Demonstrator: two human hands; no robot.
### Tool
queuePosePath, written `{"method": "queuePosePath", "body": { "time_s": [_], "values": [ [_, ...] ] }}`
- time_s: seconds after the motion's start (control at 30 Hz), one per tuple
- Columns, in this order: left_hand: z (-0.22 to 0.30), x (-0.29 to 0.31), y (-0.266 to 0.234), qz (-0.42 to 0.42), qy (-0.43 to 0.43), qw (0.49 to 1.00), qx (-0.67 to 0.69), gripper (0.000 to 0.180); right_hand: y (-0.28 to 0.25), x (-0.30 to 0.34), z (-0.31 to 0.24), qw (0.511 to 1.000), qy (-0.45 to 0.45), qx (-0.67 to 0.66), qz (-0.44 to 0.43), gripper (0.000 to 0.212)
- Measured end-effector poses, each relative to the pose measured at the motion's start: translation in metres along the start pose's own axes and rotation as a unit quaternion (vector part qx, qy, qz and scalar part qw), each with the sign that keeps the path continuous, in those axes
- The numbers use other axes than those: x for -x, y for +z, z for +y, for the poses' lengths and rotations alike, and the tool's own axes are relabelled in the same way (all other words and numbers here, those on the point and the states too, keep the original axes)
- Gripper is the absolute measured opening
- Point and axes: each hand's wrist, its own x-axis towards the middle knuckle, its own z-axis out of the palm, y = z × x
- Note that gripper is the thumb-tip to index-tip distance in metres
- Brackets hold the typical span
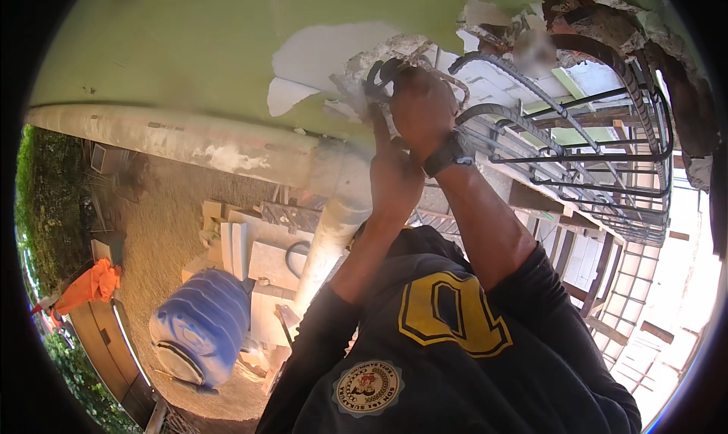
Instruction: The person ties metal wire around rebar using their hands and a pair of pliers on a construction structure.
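Both my arms reach up to a broken patch in the green wall (189, 47). My right hand (425, 109), with a dark watch (449, 153) at its wrist, is closed at the edge of the broken concrete (371, 58). A dark curved piece (384, 73) shows beside its fingers; I cannot tell what it is. Just below and to the left, my left hand (396, 180) is closed close to the right wrist, a narrow finger-like shape rising from it towards the dark piece. What either hand grips is hidden. Bent steel rebar (523, 81) juts out right of my hands.
A rebar cage (591, 161) stretches away at right. Left of my hands runs a pale pipe (227, 149), with another pipe (326, 240) leading down. Far below are a blue water tank (205, 320), pale boards (273, 267) and an orange cloth (89, 286) on sandy ground.
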Motion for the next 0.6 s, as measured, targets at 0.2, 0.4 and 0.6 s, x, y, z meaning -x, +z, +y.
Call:
{"method": "queuePosePath", "body": {
  "time_s": [0.2, 0.4, 0.6],
  "values": [
    [-0.02, 0.002, -0.006, -0.046, 0.017, 0.995, -0.085, 0.073, -0.008, 0.011, -0.014, 0.982, 0.068, -0.175, -0.023, 0.026],
    [-0.013, -0.001, -0.01, -0.029, 0.05, 0.995, -0.075, 0.069, -0.01, 0.029, -0.007, 1.0, -0.008, -0.001, 0.014, 0.028],
    [-0.005, -0.002, -0.011, 0.0, 0.004, 0.999, -0.032, 0.066, -0.007, 0.005, -0.003, 0.996, 0.0, -0.077, 0.035, 0.025]
  ]
}}
